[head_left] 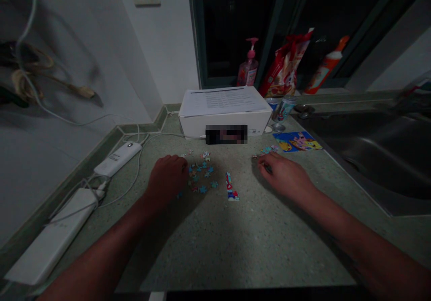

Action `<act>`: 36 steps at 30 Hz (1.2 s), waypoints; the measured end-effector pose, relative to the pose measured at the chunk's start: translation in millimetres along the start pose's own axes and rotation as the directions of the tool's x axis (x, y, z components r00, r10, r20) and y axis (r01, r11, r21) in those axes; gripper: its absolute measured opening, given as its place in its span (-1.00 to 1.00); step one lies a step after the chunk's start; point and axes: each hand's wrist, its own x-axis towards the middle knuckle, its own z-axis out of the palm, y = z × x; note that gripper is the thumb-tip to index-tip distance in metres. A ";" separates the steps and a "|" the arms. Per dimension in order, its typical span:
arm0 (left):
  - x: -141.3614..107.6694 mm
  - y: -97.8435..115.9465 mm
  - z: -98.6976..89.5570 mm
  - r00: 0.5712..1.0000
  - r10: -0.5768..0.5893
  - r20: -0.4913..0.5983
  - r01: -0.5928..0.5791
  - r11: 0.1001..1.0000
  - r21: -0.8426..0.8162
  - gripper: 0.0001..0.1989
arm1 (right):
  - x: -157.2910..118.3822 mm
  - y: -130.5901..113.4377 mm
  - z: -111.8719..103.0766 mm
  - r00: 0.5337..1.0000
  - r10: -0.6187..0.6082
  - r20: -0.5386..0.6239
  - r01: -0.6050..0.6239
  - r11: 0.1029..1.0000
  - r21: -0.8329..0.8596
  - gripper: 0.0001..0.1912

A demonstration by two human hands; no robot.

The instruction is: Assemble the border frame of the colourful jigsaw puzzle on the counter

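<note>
Speckled countertop (249, 247) fills my feed from the head camera, with a steel sink (377, 157) set in at the right. Along the back stand a white box (259, 123) under a printed sheet (222, 101), a red snack bag (286, 65), a pink pump bottle (248, 67) and a drink can (284, 108). Two white power banks (50, 233) lie by the wall, their cables trailing. Between my operator's two hands, the loose jigsaw pieces (200, 175) lie scattered in the middle of the counter. Only a short strip of pieces (230, 186) looks joined, so most of the assembly appears left to do. The left hand (166, 179) is curled at the edge of the scatter, and I cannot tell whether it has hold of a piece. The right hand (283, 173) is lowered, fingers bent beside a small cluster of pieces (266, 149), and its grip is just as unclear. A bright cartoon card (296, 141) lies just beyond it
</note>
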 end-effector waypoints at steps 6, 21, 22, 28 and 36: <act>-0.3 -3.1 5.3 0.998 -0.061 0.009 0.060 0.994 0.091 -0.72 | -1.8 -1.5 4.7 1.000 -0.016 0.021 0.016 1.000 0.001 -0.71; 16.2 -12.1 38.2 0.985 0.072 -0.159 -0.099 0.981 -0.169 -0.67 | -4.4 -8.7 9.2 0.996 -0.045 0.072 0.045 0.999 0.000 -0.72; 18.8 -11.3 41.8 0.979 0.107 -0.173 -0.143 0.967 -0.213 -0.66 | -4.5 -8.7 10.3 0.997 -0.050 0.066 0.050 0.999 0.002 -0.72; 29.2 -0.9 51.5 0.934 0.272 -0.232 -0.338 0.883 -0.326 -0.61 | -5.8 -11.0 13.4 0.993 -0.080 0.083 0.080 0.997 0.003 -0.76; 20.4 3.2 54.2 0.929 0.333 -0.162 -0.367 0.884 -0.288 -0.56 | -6.0 -14.7 9.4 0.992 -0.068 0.105 0.070 0.998 -0.008 -0.76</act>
